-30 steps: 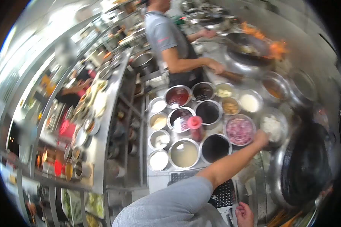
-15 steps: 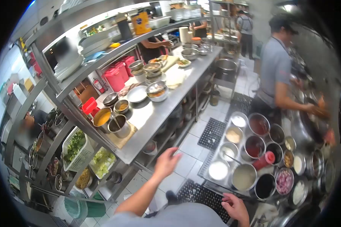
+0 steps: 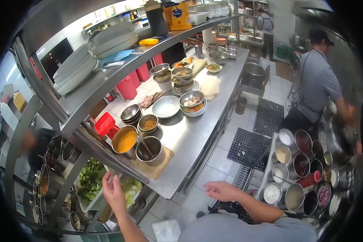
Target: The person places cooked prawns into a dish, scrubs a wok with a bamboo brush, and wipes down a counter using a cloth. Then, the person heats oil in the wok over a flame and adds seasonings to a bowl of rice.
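Observation:
My left hand [image 3: 114, 190] is raised in front of the lower shelf, fingers apart and nothing in it. In view it overlaps a white basket [image 3: 97, 201] of leafy greens [image 3: 91, 173] and a container of paler chopped lettuce [image 3: 132, 189]. My right hand [image 3: 221, 190] hovers over the floor past the steel counter's [image 3: 169, 183] near corner, empty, with its fingers loosely extended. On that corner stand a pot of orange sauce [image 3: 125, 140] and a steel pot with a ladle [image 3: 149, 151], both resting on a board [image 3: 159, 169].
Bowls of food [image 3: 191, 100] and a white plate [image 3: 165, 106] line the counter. Stacked dishes [image 3: 74, 70] fill the overhead shelf. At right, a person [image 3: 318, 80] works at a wok beside containers of sauces and ingredients [image 3: 301, 165]. Black mats [image 3: 249, 147] cover part of the tiled floor.
My view has turned and come nearer to the counter. My left hand has moved left to the basket area, and my right hand has swung forward and left, away from the sauce containers.

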Tool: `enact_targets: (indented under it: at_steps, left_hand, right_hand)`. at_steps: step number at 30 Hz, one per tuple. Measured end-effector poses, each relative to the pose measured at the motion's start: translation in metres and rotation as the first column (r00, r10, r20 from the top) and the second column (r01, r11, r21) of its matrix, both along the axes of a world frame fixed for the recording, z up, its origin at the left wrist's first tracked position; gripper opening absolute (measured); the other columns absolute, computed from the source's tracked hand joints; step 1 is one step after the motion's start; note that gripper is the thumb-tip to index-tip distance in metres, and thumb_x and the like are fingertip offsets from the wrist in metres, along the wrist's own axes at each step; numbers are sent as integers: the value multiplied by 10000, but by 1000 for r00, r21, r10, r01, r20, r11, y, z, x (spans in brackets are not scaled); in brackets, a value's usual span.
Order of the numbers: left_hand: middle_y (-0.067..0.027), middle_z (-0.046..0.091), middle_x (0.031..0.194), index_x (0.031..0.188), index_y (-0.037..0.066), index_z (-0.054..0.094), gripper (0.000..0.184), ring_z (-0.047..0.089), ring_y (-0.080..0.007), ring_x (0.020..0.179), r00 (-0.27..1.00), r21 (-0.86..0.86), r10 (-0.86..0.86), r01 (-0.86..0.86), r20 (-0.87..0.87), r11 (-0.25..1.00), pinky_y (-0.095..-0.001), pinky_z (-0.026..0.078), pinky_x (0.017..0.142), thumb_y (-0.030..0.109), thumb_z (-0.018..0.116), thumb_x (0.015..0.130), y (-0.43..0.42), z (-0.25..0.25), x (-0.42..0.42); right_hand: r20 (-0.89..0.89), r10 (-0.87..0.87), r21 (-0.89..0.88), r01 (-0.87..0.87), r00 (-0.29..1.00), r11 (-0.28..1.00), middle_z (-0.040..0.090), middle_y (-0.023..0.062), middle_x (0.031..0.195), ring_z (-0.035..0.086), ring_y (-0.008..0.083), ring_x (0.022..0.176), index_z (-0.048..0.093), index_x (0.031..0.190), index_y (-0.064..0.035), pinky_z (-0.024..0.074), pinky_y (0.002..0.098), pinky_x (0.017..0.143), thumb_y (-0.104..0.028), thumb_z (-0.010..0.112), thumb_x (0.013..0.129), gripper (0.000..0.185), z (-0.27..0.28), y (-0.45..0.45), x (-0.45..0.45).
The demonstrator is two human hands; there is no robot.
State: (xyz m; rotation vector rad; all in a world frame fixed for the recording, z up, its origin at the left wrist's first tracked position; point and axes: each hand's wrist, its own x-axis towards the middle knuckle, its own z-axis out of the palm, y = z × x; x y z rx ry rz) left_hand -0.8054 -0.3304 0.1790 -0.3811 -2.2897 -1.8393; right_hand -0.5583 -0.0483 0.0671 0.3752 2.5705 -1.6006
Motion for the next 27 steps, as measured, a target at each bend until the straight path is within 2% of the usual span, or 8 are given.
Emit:
enact_targets:
  at_steps: [4, 5, 8, 10, 13, 17, 21, 27]
  left_hand:
    - [-213, 503, 1327, 1370, -41, 405, 515, 551, -238, 1151, 978, 2, 50, -50, -201, 999, -330, 461, 937, 154, 621, 946, 34, -9, -46]
    - [-233, 444, 1363, 1396, -37, 330, 590, 520, -256, 1180, 989, 26, 37, -33, -146, 999, -344, 458, 934, 153, 640, 930, 48, -1, -46]
    - [-227, 495, 1280, 1398, -36, 265, 636, 541, -280, 1113, 932, -182, 218, -277, -289, 944, -368, 461, 912, 164, 640, 926, 65, -17, -65]
    - [-192, 559, 1103, 1379, -40, 250, 626, 580, -288, 940, 889, -128, 356, -404, -289, 906, -384, 471, 841, 177, 630, 931, 78, -25, -74]
    - [-148, 574, 964, 1380, -44, 272, 578, 594, -233, 804, 799, -104, 545, -583, -253, 806, -340, 482, 755, 157, 602, 950, 94, -26, -76]
    - [-136, 542, 962, 1421, -27, 262, 568, 555, -188, 793, 779, -36, 576, -602, -248, 798, -299, 467, 734, 136, 570, 973, 107, -19, -75]
    - [-140, 522, 994, 1454, -37, 223, 616, 535, -181, 845, 744, -20, 644, -657, -176, 754, -290, 460, 768, 117, 570, 969, 114, -19, -74]
    - [-130, 512, 990, 1450, -64, 208, 620, 516, -171, 887, 668, 25, 714, -726, -209, 687, -284, 450, 806, 116, 562, 974, 114, -33, -85]
  right_hand:
    - [-24, 109, 63, -107, 994, 992, 678, 162, 1077, 675, 301, 917, 571, 1282, -71, 532, 384, 837, -297, 606, 920, 428, -19, 25, -76]
    - [-33, 125, 87, -122, 992, 989, 675, 166, 1084, 675, 304, 912, 573, 1279, -68, 532, 383, 838, -301, 608, 917, 432, -25, 34, -99]
    - [-155, 63, 109, -46, 986, 993, 668, 173, 1106, 675, 309, 897, 588, 1259, -59, 531, 385, 834, -303, 625, 901, 435, -42, 62, -169]
    - [-223, 30, 40, -21, 974, 999, 654, 177, 1102, 662, 326, 905, 604, 1238, -56, 531, 392, 818, -278, 642, 883, 421, -43, 84, -228]
    - [-393, 38, 232, 59, 919, 971, 607, 151, 1098, 647, 316, 875, 590, 1249, -89, 532, 409, 769, -202, 647, 871, 398, -56, 108, -318]
    - [-455, 150, 368, 33, 878, 929, 570, 125, 1106, 652, 306, 866, 590, 1224, -121, 533, 421, 748, -181, 638, 872, 360, -57, 116, -415]
    - [-357, 387, 593, -114, 850, 797, 595, 97, 986, 668, 308, 820, 609, 1051, -126, 544, 435, 661, -203, 597, 851, 214, -87, 117, -471]
    - [-442, 454, 607, -115, 774, 787, 581, 91, 917, 656, 285, 778, 602, 974, -111, 537, 411, 645, -175, 586, 862, 130, -105, 135, -483]
